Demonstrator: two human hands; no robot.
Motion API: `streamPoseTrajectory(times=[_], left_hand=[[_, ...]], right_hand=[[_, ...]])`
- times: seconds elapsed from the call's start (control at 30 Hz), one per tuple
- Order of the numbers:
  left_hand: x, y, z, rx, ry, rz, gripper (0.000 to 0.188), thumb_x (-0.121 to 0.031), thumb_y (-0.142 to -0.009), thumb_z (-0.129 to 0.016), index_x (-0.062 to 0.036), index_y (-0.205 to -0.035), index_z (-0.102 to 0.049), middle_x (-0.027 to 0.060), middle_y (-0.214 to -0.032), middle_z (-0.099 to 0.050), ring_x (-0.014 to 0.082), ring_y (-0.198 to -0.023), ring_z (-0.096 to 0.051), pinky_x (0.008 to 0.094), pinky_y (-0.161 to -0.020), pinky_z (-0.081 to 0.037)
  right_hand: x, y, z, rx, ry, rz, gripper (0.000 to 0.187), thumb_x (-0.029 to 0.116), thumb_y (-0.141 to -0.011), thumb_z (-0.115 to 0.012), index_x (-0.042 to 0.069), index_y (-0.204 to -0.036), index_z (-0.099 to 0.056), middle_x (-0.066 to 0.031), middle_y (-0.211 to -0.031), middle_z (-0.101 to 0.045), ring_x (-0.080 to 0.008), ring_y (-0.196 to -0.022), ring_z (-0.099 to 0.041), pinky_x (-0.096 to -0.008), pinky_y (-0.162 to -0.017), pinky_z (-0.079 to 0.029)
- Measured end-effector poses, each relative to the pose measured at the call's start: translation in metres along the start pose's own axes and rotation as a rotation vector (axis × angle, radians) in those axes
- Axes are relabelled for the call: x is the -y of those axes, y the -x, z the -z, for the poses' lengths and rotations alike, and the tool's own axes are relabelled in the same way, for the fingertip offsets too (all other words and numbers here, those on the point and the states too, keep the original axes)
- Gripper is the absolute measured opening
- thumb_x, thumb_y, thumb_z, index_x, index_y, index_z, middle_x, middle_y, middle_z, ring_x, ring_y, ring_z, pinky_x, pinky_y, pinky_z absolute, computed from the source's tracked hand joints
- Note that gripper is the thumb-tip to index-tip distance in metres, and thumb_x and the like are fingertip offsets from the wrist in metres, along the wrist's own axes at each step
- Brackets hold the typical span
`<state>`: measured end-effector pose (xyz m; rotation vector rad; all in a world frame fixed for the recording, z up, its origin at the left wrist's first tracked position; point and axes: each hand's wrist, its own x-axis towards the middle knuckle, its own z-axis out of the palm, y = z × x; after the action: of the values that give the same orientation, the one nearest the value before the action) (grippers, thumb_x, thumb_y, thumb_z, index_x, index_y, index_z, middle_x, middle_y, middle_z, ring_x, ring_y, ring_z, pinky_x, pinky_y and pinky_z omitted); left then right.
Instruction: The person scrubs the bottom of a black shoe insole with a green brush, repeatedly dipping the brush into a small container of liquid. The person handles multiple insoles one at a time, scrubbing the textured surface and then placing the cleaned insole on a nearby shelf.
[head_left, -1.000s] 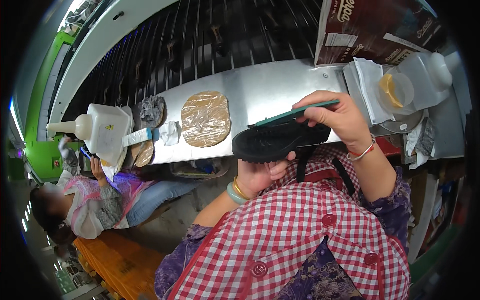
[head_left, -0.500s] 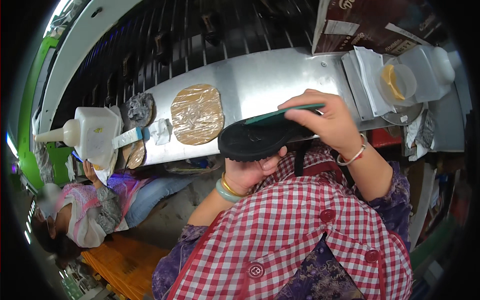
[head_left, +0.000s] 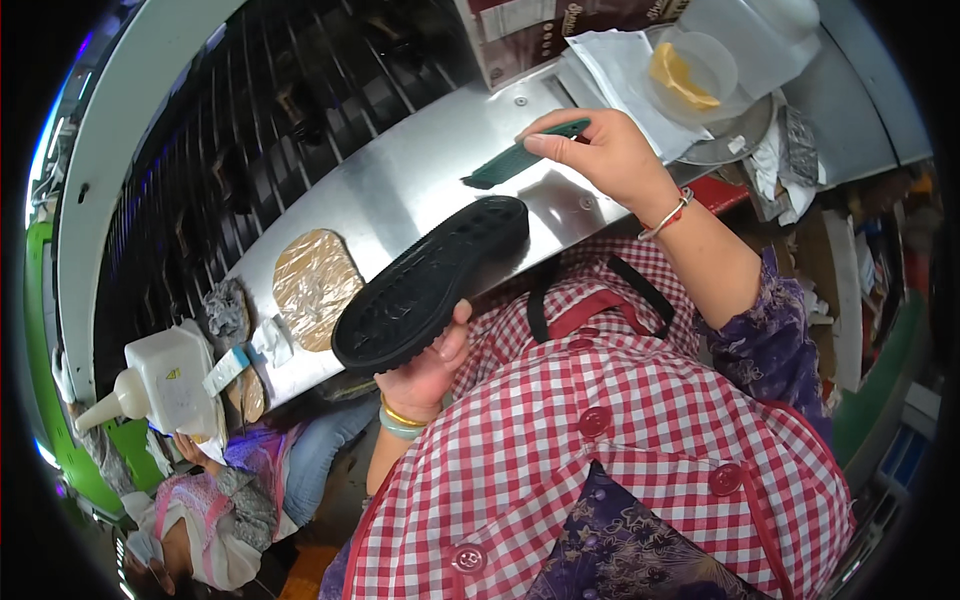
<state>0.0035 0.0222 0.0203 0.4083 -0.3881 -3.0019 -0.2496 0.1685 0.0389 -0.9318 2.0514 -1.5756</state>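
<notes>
My left hand (head_left: 428, 372) grips a black shoe sole (head_left: 425, 290) from below at its near left end. The sole lies tilted, its hollow, ridged inner face turned up and its other end pointing to the upper right. In my right hand (head_left: 615, 155), a flat green brush (head_left: 512, 162) is pinched between thumb and fingers. Its dark tip hangs above the metal ledge (head_left: 400, 155), just beyond the sole's far end and apart from it. An oval tan pad wrapped in clear film (head_left: 318, 288) lies on the ledge left of the sole.
A white squeeze bottle (head_left: 165, 380) stands at the left, by a grey crumpled wad (head_left: 226, 312). Dark conveyor bars (head_left: 290, 130) run behind the ledge. At right are a clear bowl (head_left: 715, 65) holding something yellow, and a brown carton (head_left: 520, 35). A co-worker (head_left: 215, 510) is at lower left.
My right hand has drawn the green brush up and away from the sole. My left hand has tilted the sole, showing more of its inner face. The whole view has shifted and turned.
</notes>
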Motion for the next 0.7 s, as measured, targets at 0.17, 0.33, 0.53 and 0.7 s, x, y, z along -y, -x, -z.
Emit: streamPoseTrajectory(times=[0.17, 0.33, 0.53, 0.7], left_hand=[[-0.002, -0.003, -0.004, 0.081, 0.037, 0.06, 0.064, -0.045, -0.087, -0.05, -0.0014, -0.132, -0.039, 0.0261, -0.116, -0.047, 0.0245, -0.08, -0.054, 0.0297, -0.063, -0.048], [0.003, -0.01, -0.019, 0.101, 0.05, 0.081, 0.074, -0.056, -0.084, -0.047, -0.002, -0.133, -0.038, 0.0286, -0.117, -0.05, 0.0379, -0.096, -0.058, 0.0436, -0.072, -0.053], [0.024, -0.023, 0.0, -0.074, -0.374, -0.002, 0.074, -0.028, -0.083, -0.054, -0.01, -0.145, -0.017, 0.0115, -0.131, -0.042, 0.0209, -0.116, -0.047, 0.0383, -0.097, -0.041], [0.031, -0.028, -0.008, -0.062, -0.432, 0.01, 0.079, -0.018, -0.083, -0.054, -0.012, -0.147, -0.009, 0.0102, -0.127, -0.043, 0.0187, -0.109, -0.05, 0.0354, -0.092, -0.045]], right_hand=[[0.005, 0.008, -0.001, 0.009, 0.007, -0.09, 0.022, 0.025, -0.082, -0.065, 0.005, -0.091, -0.07, -0.0047, -0.066, -0.064, -0.0087, -0.051, -0.052, -0.0242, -0.048, -0.042], [-0.009, 0.007, -0.003, -0.062, 0.07, 0.045, 0.02, 0.023, -0.083, -0.065, 0.005, -0.09, -0.069, -0.002, -0.063, -0.061, -0.0056, -0.054, -0.049, -0.0217, -0.051, -0.04], [0.012, 0.004, -0.01, -0.294, -0.175, 0.035, 0.018, 0.016, -0.087, -0.062, -0.001, -0.094, -0.065, -0.002, -0.075, -0.064, -0.0079, -0.062, -0.059, -0.0201, -0.054, -0.044], [0.002, 0.003, -0.041, -0.276, -0.205, 0.06, 0.021, 0.017, -0.09, -0.059, -0.003, -0.096, -0.063, -0.0053, -0.085, -0.064, -0.0108, -0.066, -0.062, -0.0205, -0.056, -0.047]])
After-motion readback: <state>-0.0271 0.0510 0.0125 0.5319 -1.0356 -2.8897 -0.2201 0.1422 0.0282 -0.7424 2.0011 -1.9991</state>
